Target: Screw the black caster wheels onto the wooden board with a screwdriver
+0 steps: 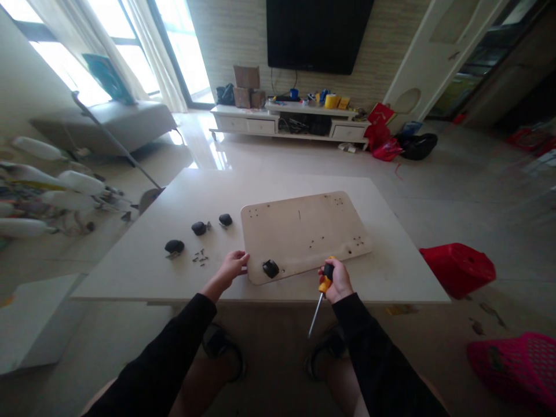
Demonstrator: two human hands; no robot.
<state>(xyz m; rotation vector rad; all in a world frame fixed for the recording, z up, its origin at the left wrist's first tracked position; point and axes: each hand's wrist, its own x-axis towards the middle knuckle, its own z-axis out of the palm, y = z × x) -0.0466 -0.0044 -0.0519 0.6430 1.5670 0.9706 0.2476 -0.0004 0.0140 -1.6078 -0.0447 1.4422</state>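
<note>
A flat beige board with rounded corners and small screw holes lies on the white table. My left hand grips the board's left edge near its front corner. Close to that corner a black caster wheel sits on the board. In my right hand is a screwdriver with a yellow and black handle, its shaft pointing down past the table's front edge. Left of the board stand three more casters. Several screws lie scattered beside them.
A red plastic stool and a pink basket are on the floor to the right. At the left front stands a white box-like piece. Beyond the table are a low TV cabinet and red bags.
</note>
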